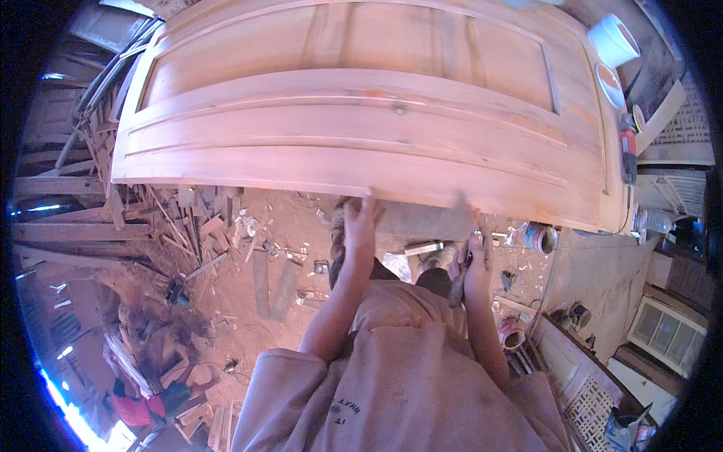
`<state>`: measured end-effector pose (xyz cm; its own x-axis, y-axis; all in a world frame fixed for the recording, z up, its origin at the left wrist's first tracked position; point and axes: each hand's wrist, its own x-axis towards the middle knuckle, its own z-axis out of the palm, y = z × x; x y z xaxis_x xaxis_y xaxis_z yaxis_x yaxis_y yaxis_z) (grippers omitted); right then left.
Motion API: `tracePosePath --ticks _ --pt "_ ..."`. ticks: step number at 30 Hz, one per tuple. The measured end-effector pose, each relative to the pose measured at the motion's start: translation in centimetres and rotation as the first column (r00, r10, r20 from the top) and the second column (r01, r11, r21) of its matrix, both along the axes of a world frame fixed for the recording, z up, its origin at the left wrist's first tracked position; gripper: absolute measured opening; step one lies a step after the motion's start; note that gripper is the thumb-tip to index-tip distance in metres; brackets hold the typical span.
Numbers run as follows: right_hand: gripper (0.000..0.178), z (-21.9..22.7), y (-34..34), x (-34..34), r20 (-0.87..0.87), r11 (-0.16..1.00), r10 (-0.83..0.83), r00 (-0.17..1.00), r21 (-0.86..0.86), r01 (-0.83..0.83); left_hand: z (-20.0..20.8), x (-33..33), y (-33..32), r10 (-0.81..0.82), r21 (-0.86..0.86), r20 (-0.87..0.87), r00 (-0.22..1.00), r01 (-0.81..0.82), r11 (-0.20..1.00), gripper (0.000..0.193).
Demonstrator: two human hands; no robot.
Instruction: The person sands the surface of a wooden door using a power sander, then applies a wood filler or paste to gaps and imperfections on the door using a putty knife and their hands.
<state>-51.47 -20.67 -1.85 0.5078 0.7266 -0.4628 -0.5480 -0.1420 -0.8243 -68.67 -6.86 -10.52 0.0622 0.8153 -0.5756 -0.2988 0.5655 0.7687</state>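
Observation:
A large panelled wooden door (316, 162) lies flat in front of me, with its near long edge facing my body. At that edge is my left hand (359, 230), its thumb up against the wood and its fingers curled at the rim. Further right, my right hand (474, 264) is closed around a slim hand tool (457, 290) with a brownish handle. The tool's front end reaches up near the door's edge, but it is blurred and I cannot tell its exact kind.
White buckets (614, 41) and a red-and-black power tool (629, 147) sit at the door's right end. Scrap wood (188, 218) piles up on the left. Open cans (541, 238) and debris lie on the dusty floor. A person in red (139, 407) is at the lower left.

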Motion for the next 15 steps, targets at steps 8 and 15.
tracePosePath --ticks 8,15 --pt "0.047 2.4 6.3 -9.6 -0.604 0.974 -0.121 0.787 0.079 0.211 -4.4 -20.1 1.7 -0.308 0.064 -0.099 0.946 0.315 0.947 0.032" --pt "0.027 4.5 11.6 -12.5 -0.455 0.94 -0.301 0.838 0.006 0.341 -2.7 -34.8 15.9 0.605 -0.219 0.023 0.796 -0.586 0.78 0.062"
